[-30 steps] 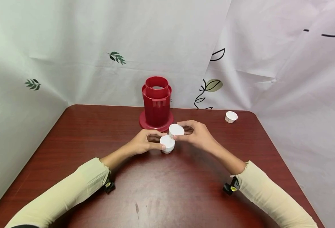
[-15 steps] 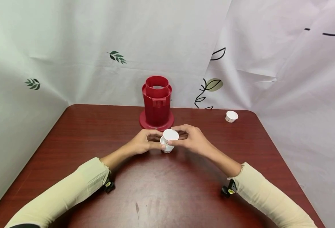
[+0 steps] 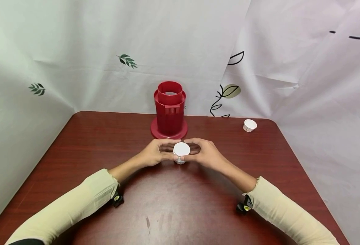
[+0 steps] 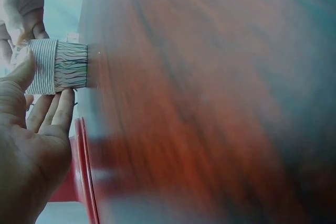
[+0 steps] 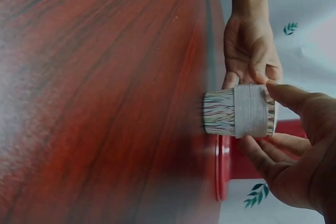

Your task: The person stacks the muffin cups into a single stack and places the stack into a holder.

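Note:
A short stack of nested white paper cups (image 3: 181, 149) stands upright on the table in the head view. Its sides carry thin wavy coloured lines, seen in the left wrist view on the lower part of the stack (image 4: 72, 65). My left hand (image 3: 153, 153) holds the stack from the left between thumb and fingers. From the right, my right hand (image 3: 208, 154) grips the topmost cup, its thumb at the near side and fingers behind. Both thumbs nearly meet at the front. How many cups are nested cannot be told.
Just behind the hands stands a red plastic cylinder (image 3: 169, 115) on a round base. A single white paper cup (image 3: 249, 125) sits near the table's far right corner. White patterned cloth (image 3: 97, 44) hangs behind and beside the brown table (image 3: 167, 207).
My right hand has moved left and down, bringing its cup from beside the stack into the top of it. My left hand has stayed in place around the stack.

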The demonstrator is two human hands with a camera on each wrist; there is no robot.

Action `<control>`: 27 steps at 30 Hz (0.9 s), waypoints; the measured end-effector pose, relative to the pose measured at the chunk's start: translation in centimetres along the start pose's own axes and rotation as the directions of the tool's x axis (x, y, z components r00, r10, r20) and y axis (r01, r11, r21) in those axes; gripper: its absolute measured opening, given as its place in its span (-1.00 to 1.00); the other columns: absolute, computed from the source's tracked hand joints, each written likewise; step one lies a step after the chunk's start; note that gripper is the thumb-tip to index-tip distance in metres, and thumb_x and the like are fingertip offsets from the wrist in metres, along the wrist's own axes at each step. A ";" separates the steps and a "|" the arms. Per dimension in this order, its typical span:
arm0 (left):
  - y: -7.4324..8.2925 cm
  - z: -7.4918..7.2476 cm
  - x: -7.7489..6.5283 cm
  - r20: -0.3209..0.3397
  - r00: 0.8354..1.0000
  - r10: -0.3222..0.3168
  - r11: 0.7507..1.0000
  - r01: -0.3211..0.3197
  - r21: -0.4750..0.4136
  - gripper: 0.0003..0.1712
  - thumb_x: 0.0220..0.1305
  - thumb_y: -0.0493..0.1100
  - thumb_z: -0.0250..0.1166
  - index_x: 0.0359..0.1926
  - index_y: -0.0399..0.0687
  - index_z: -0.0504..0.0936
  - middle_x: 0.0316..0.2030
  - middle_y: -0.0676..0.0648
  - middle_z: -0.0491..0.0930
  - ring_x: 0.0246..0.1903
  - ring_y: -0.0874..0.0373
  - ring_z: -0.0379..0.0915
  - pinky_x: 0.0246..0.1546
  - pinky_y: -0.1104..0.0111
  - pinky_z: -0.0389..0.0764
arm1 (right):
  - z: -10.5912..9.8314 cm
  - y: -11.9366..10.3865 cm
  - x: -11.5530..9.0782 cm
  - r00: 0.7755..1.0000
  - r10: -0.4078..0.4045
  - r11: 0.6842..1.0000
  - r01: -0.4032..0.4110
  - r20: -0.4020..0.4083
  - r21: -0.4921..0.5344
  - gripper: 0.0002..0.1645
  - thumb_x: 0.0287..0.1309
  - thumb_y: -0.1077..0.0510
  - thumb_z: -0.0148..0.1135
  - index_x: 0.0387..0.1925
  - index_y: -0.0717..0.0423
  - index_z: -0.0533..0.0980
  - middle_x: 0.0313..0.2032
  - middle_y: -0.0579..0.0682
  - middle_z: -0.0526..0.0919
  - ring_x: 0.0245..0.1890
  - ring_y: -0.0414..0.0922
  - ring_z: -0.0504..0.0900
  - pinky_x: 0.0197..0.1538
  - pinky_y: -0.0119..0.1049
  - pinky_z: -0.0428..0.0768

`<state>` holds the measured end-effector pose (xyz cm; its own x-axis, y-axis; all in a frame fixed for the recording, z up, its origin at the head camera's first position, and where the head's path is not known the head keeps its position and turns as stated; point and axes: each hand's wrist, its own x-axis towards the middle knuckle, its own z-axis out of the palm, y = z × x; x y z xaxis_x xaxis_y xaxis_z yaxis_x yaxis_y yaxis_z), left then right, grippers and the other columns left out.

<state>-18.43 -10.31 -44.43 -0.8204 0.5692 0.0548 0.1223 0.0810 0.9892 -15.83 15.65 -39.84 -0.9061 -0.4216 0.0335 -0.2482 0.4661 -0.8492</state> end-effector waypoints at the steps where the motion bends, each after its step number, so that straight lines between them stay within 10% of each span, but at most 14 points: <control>1: 0.0 0.0 0.0 0.003 1.000 0.003 1.000 -0.003 0.003 -0.20 0.35 -0.47 0.57 0.56 -0.32 0.55 0.34 -0.39 0.71 0.24 0.03 0.76 0.24 0.27 0.84 | 0.0 0.1 0.0 1.000 0.003 1.000 -0.003 0.001 0.010 -0.28 0.19 0.11 0.77 0.34 0.18 0.70 0.11 0.14 0.90 0.04 -0.03 0.94 0.12 -0.24 0.89; 16: 0.2 0.0 0.3 -0.004 0.995 0.102 0.986 -0.101 0.131 -0.43 0.35 -0.40 0.60 0.36 -0.28 0.75 0.27 -0.28 0.81 0.09 0.23 0.83 0.13 0.41 0.83 | -0.2 0.8 0.2 1.000 0.025 0.998 -0.026 -0.014 -0.059 -0.30 0.07 0.00 0.84 0.24 0.09 0.81 0.16 0.01 0.90 0.02 -0.17 0.92 0.05 -0.35 0.86; 27: 0.4 0.0 0.6 0.003 0.996 0.092 0.987 -0.092 0.130 -0.43 0.31 -0.45 0.61 0.33 -0.37 0.75 0.25 -0.34 0.79 0.12 -0.01 0.85 0.08 0.41 0.85 | -0.4 1.0 0.5 0.998 0.057 0.996 -0.058 -0.017 -0.069 -0.32 0.00 -0.06 0.87 0.19 -0.01 0.85 0.11 -0.08 0.92 0.00 -0.20 0.89 0.00 -0.33 0.78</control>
<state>-18.87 -9.88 -44.01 -0.8037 0.5770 0.1454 0.2688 0.1341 0.9538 -16.65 16.23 -40.52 -0.9244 -0.3813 -0.0062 -0.2182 0.5421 -0.8115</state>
